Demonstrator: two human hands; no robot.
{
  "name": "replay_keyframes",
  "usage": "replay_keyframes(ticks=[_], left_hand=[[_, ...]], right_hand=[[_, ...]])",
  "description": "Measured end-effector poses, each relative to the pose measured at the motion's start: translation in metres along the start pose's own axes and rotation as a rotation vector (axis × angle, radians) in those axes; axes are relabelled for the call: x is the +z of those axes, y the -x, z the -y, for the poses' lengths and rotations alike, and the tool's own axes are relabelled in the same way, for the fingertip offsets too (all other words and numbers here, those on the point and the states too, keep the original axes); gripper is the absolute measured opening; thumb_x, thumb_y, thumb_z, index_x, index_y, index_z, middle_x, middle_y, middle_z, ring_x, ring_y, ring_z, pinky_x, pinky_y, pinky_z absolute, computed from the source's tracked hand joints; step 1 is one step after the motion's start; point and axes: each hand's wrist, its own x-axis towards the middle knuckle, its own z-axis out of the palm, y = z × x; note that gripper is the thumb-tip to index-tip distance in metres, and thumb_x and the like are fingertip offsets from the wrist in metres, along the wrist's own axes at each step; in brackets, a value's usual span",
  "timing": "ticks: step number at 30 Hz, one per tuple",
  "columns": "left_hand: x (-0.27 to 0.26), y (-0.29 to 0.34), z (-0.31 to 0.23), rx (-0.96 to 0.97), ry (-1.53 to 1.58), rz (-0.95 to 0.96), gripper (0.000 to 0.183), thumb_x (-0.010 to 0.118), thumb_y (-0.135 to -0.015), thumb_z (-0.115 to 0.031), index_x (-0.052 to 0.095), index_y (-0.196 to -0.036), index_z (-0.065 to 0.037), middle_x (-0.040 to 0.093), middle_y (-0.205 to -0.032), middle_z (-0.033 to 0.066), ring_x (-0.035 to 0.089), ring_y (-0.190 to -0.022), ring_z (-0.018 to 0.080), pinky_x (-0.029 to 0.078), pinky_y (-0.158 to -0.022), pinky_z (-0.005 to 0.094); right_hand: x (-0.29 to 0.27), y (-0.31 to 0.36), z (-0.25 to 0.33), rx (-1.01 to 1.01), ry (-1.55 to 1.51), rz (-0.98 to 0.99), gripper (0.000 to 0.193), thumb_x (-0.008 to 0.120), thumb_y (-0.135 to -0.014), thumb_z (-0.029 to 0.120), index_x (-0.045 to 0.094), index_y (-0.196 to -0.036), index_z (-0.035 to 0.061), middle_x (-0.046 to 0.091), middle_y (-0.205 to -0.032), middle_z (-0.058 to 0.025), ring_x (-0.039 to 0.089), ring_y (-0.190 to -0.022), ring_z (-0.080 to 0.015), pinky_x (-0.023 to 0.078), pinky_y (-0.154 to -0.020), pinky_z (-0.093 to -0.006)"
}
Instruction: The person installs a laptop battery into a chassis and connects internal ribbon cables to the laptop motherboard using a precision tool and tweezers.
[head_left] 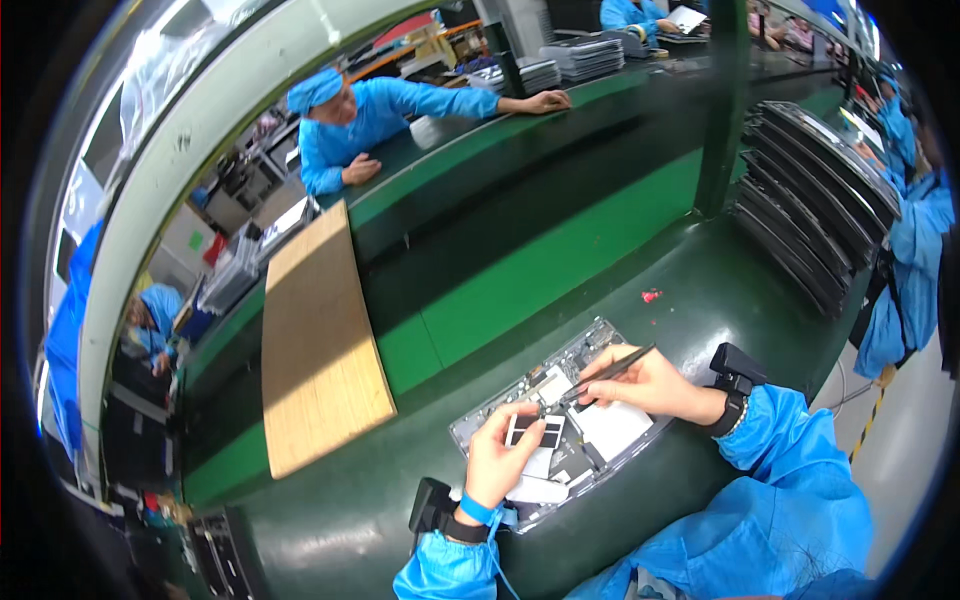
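Observation:
An opened laptop base [578,462] lies at a slant on the green bench, with its circuit board and inner parts exposed. My left hand [495,458] pinches a small white backing sheet with black rectangular pieces [540,436] over the left part of the base. Between the fingers of my right hand [645,384] is a pair of dark tweezers [622,364]. The tweezer tips point down to the left, close to the sheet's upper edge. Whether they grip anything is too small to tell. A white panel [614,430] covers part of the base beside my right hand.
A wooden board [325,350] spans the dark belt at the left. Tall stacked black trays [810,210] stand at the right behind a green post [722,120]. Red scraps [651,296] lie beyond the laptop. Across the belt, a person in blue [365,115] stretches out an arm.

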Motion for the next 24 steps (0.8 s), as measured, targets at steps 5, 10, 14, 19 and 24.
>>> replay_keyframes(ticks=[5,10,14,19,24], left_hand=[[-0.002,0.004,0.019,-0.063,-0.064,-0.017,0.017,0.063,-0.081,-0.009,0.064,-0.097,-0.001,0.065,-0.086,0.0029,0.057,-0.077,0.0062,0.046,-0.068,0.0208],[0.000,0.005,0.014,-0.045,-0.074,0.002,0.017,0.063,-0.081,-0.009,0.064,-0.096,-0.001,0.066,-0.083,0.0033,0.057,-0.074,0.0055,0.046,-0.065,0.0206],[0.004,0.005,0.015,0.002,-0.148,-0.009,0.016,0.064,-0.080,-0.009,0.065,-0.095,-0.002,0.066,-0.080,0.0040,0.057,-0.072,0.0051,0.046,-0.064,0.0204],[0.006,0.005,0.010,-0.037,-0.227,-0.010,0.017,0.065,-0.079,-0.011,0.066,-0.094,-0.004,0.067,-0.081,0.0076,0.061,-0.074,0.0109,0.047,-0.066,0.0236],[0.005,0.004,0.011,-0.066,-0.239,-0.014,0.017,0.065,-0.077,-0.013,0.066,-0.093,-0.006,0.067,-0.082,0.0109,0.064,-0.075,0.0164,0.048,-0.067,0.0268]], right_hand=[[0.013,-0.004,-0.005,0.001,0.066,0.017,0.019,0.061,-0.083,0.008,0.058,-0.099,-0.0021,0.062,-0.091,-0.0094,0.061,-0.085,-0.0133,0.050,-0.074,-0.0253],[0.017,-0.006,-0.014,0.026,0.046,0.033,0.019,0.061,-0.083,0.008,0.058,-0.099,-0.0020,0.063,-0.090,-0.0093,0.061,-0.084,-0.0129,0.050,-0.074,-0.0248],[0.015,-0.006,-0.016,-0.020,0.115,0.028,0.020,0.062,-0.082,0.009,0.059,-0.098,-0.0023,0.064,-0.089,-0.0084,0.061,-0.083,-0.0117,0.050,-0.072,-0.0242],[0.016,-0.005,-0.013,-0.024,0.189,0.035,0.019,0.063,-0.082,0.010,0.060,-0.097,-0.0018,0.064,-0.088,-0.0079,0.061,-0.081,-0.0111,0.051,-0.069,-0.0241],[0.018,-0.005,-0.007,-0.025,0.259,0.034,0.018,0.063,-0.081,0.010,0.061,-0.095,-0.0017,0.064,-0.088,-0.0086,0.062,-0.079,-0.0116,0.051,-0.067,-0.0241]])
